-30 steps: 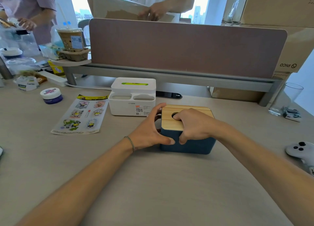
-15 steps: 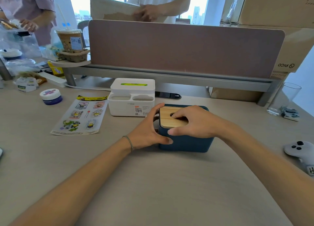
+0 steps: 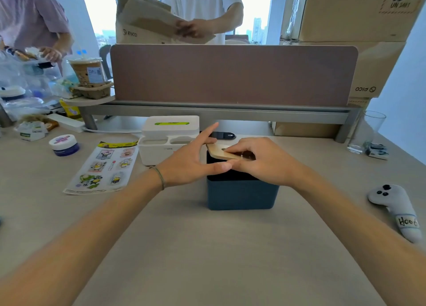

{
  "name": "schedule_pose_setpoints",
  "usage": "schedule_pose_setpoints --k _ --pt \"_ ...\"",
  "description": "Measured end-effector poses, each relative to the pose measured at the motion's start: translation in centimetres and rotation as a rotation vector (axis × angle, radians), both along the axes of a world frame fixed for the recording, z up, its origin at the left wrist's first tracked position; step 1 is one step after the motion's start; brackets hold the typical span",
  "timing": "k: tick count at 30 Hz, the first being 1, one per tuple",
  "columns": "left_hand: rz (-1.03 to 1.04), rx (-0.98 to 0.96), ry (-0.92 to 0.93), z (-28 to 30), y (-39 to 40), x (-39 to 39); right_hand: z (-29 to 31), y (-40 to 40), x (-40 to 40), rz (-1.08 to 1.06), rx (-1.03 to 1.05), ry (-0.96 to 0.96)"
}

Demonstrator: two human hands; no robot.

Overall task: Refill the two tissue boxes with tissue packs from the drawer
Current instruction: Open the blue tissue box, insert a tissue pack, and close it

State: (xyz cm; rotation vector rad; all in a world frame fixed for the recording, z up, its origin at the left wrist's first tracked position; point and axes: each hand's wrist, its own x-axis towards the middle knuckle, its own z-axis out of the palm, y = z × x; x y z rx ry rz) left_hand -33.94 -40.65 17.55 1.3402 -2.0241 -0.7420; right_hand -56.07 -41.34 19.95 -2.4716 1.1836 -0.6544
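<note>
A dark blue tissue box (image 3: 241, 196) stands on the desk in front of me, its top open and its inside dark. My right hand (image 3: 260, 161) grips its wooden lid (image 3: 219, 152), lifted and tilted above the box's far edge. My left hand (image 3: 192, 160) is spread against the box's upper left side, fingers apart, thumb on the near rim. A white tissue box (image 3: 168, 136) with a green-marked lid and two small front compartments sits just behind and to the left. No tissue packs or drawer are in view.
A sticker sheet (image 3: 103, 168) and a small jar (image 3: 64, 144) lie left. A drinking glass (image 3: 366, 133) and a grey plush controller (image 3: 396, 210) are right. A brown desk divider (image 3: 232, 75) closes the back, with two people and cardboard boxes beyond.
The wooden lid has come off the blue box: my right hand lifted and tilted it upward. The box now stands open. My left hand's fingers have spread.
</note>
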Motion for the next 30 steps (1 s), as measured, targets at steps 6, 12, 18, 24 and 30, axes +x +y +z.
schedule_pose_setpoints --k 6,12,18,24,30 --pt "-0.012 -0.097 -0.074 2.1 0.2 -2.5 1.3 0.5 -2.9 -0.006 -0.053 0.005" --pt "-0.058 -0.215 -0.249 3.8 0.0 -8.9 1.6 1.9 -8.7 -0.105 -0.096 0.01" --pt "-0.098 -0.262 -0.364 3.9 0.3 -16.3 0.8 3.7 -15.3 -0.191 -0.028 0.05" --pt "-0.117 -0.181 -0.335 1.3 1.5 -21.3 -0.3 5.6 -19.8 -0.237 0.076 0.062" --pt "-0.093 -0.168 -0.375 -1.5 2.4 -23.6 -2.4 5.9 -21.4 -0.27 0.104 0.109"
